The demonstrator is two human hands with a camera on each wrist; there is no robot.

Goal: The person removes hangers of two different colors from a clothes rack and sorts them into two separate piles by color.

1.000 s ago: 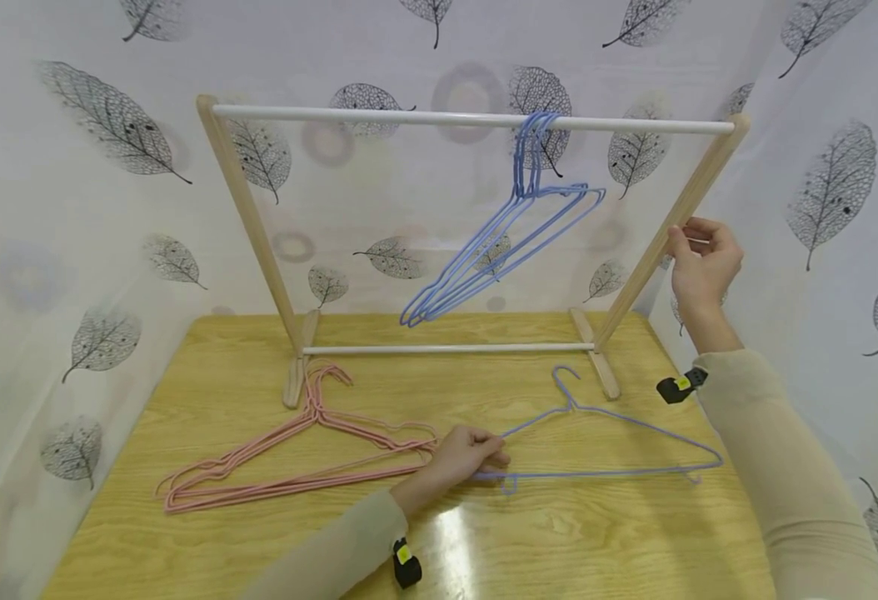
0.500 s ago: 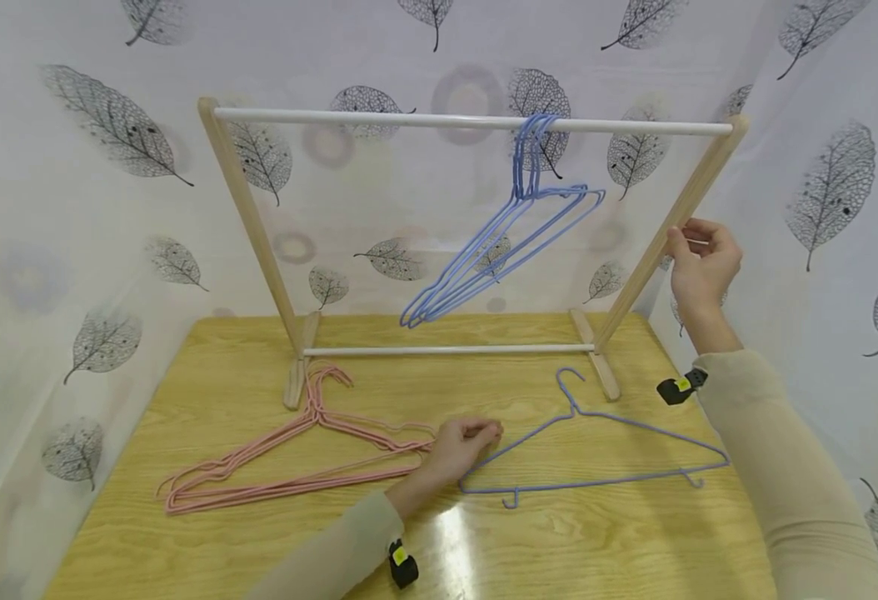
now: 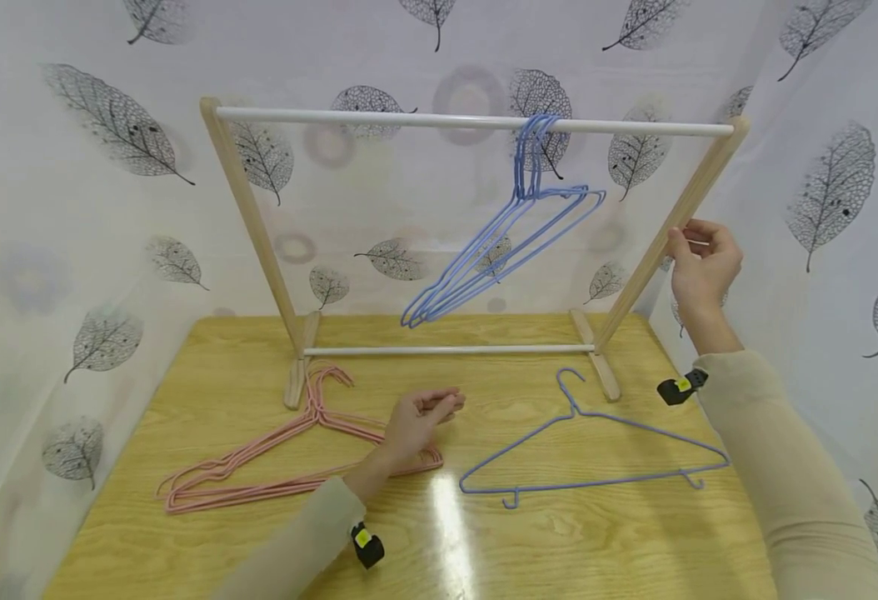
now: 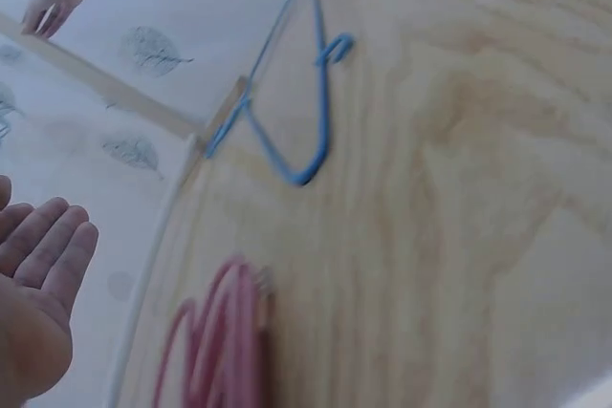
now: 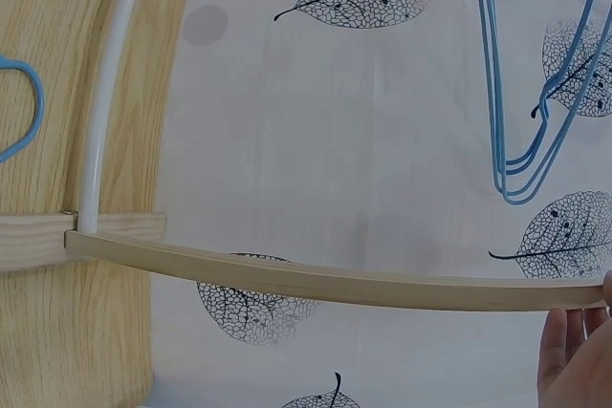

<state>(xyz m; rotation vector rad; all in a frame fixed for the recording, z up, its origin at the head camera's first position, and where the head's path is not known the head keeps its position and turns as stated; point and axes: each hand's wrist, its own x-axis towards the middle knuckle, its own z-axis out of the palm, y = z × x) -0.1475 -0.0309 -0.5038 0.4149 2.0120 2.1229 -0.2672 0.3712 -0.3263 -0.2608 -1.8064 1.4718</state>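
Observation:
My left hand [image 3: 412, 427] is over the right end of a stack of pink wire hangers [image 3: 317, 411] on the table; its fingers are extended and grip nothing, and the palm shows in the left wrist view. A single blue hanger [image 3: 596, 484] lies flat to the right of it, hook toward the back. With thumb and fingers my right hand [image 3: 705, 262] holds the right wooden post [image 5: 335, 284] of a clothes rack. Several blue hangers [image 3: 526, 197] hang together from the rack's white top rail [image 3: 424, 120], right of its middle.
The wooden table [image 3: 559, 550] carries the rack, whose feet stand near the back edge. A white lower rail [image 3: 446, 351] joins the feet. Leaf-patterned sheeting [image 3: 386, 50] surrounds the table at the back and sides.
My left hand has let go of the single blue hanger, which settled slightly nearer the front, and moved left over the pink hangers. The right hand stays on the post.

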